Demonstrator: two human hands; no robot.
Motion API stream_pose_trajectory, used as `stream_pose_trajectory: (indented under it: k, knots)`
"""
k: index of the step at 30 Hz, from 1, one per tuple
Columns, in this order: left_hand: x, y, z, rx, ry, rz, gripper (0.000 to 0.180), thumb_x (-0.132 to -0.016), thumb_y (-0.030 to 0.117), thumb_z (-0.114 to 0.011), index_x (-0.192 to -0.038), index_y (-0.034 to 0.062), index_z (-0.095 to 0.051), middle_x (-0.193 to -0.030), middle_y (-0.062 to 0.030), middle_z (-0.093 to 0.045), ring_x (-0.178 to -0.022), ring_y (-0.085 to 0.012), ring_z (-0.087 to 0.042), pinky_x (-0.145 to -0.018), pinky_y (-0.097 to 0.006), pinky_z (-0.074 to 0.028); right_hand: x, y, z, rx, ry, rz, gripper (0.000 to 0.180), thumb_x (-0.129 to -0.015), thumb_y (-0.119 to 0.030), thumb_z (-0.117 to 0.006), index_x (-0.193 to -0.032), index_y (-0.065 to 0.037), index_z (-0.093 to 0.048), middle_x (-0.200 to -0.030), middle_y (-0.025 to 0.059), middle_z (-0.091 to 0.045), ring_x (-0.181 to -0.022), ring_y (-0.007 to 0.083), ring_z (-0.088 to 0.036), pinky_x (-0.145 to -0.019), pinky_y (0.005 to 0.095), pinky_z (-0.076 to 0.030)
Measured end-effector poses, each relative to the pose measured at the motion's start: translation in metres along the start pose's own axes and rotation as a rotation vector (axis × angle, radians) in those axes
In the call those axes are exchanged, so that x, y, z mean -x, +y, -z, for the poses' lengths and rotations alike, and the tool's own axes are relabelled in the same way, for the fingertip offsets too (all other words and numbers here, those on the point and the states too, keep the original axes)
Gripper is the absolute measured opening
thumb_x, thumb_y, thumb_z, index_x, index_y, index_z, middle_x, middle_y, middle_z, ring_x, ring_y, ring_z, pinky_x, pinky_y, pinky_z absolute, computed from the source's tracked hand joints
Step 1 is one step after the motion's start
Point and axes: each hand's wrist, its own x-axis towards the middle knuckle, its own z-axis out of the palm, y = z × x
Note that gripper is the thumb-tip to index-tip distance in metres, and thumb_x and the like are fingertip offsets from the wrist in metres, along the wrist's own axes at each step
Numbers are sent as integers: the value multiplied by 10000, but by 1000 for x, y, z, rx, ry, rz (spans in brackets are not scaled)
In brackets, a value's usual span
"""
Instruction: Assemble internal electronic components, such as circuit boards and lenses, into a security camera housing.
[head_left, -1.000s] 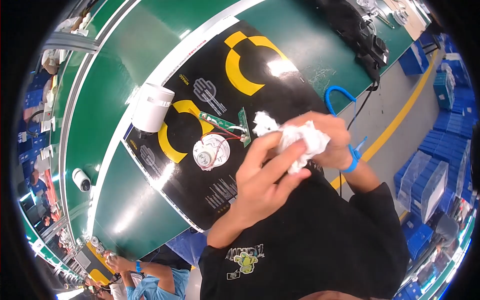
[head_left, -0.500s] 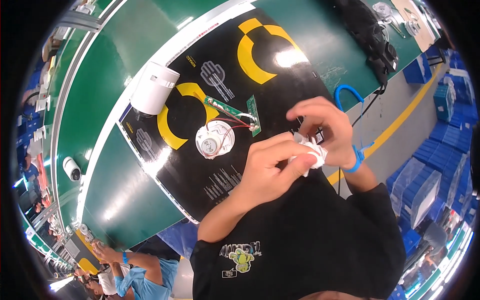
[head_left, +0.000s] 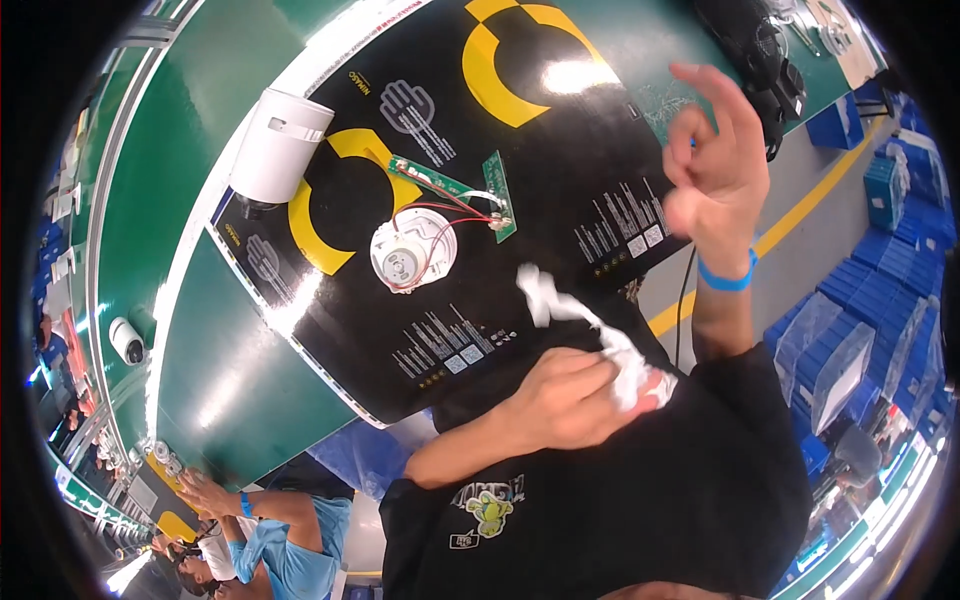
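My left hand (head_left: 575,400) is closed around a crumpled white tissue (head_left: 628,360) in front of my black shirt. A loose end of the tissue trails out over the mat's near edge, slightly blurred. My right hand (head_left: 722,170) is raised at the mat's right side, with the index finger stretched out, other fingers bent, and nothing visible in it. On the black mat (head_left: 540,190) lies a round white part (head_left: 440,245) with a silver disc. Red wires join it to two narrow green circuit boards (head_left: 500,190), which meet at an angle.
A white cylindrical housing (head_left: 280,150) lies at the mat's left edge. Farther left, a smaller white camera-like unit (head_left: 126,340) rests on the green table (head_left: 240,385). A dark bundle (head_left: 750,50) lies at the far right. Blue bins (head_left: 850,345) stand beyond. Another person (head_left: 290,540) works at lower left.
My hands have parted. The right hand rose away to the upper right, while the left moved nearer my body with the tissue, now partly unfolded.
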Motion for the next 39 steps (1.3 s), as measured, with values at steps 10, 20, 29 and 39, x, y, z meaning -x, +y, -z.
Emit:
stream_pose_trajectory:
  k: [10,20,29,39]
  knots:
    - [-28,-15,24,434,331,413,517,-906,59,-577,-1327,-142,-356,-1027,-168,-610,-767,-167,-596,-696,-254,-473,10,7,-5,8,-199,351,845,-559,-507,-820,-1186,-4,-561,-1238,152,-495,-611,76,-490,-512,199,-369]
    - [-41,-13,19,-37,206,202,359,-765,-97,-614,-1117,-33,-628,-746,-114,-592,-597,-203,-559,-532,-266,-442,17,11,-3,-13,-355,256,536,-721,-103,-810,-1183,10,-564,-1033,224,-625,-664,156,-589,-570,254,-480]
    - [-26,-18,17,-132,311,60,351,-644,-86,-643,-982,1,-683,-746,-106,-603,-568,-234,-539,-509,-313,-430,15,21,2,-7,-186,335,300,-705,-208,-772,-901,6,-693,-962,149,-648,-648,131,-618,-568,224,-499]
    - [-43,-6,37,-328,196,232,573,-726,67,-775,-1221,0,-495,-1051,-172,-635,-886,-325,-662,-745,-336,-530,14,7,-15,-108,-512,207,176,-799,-60,-674,-934,52,-671,-891,194,-672,-750,289,-668,-668,332,-531]
